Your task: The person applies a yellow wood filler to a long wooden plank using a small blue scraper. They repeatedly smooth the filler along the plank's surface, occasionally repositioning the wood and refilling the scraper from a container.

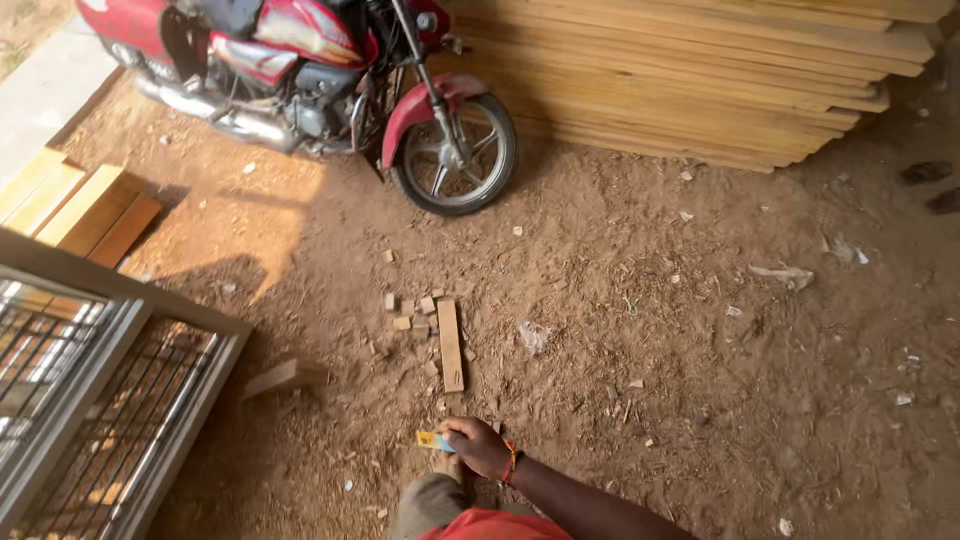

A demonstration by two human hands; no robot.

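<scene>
On the dirt floor (700, 330), toward its near edge, a window frame with a metal grille (90, 400) lay at the left. My right hand (478, 447) pinched a small yellow-and-blue object (434, 440) in closed fingers, just below a short wooden strip (450, 345) and scattered wood blocks (415, 312).

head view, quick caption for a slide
A hand holds a small yellow object over a dirt floor, near wood offcuts and a red motorcycle.
</scene>
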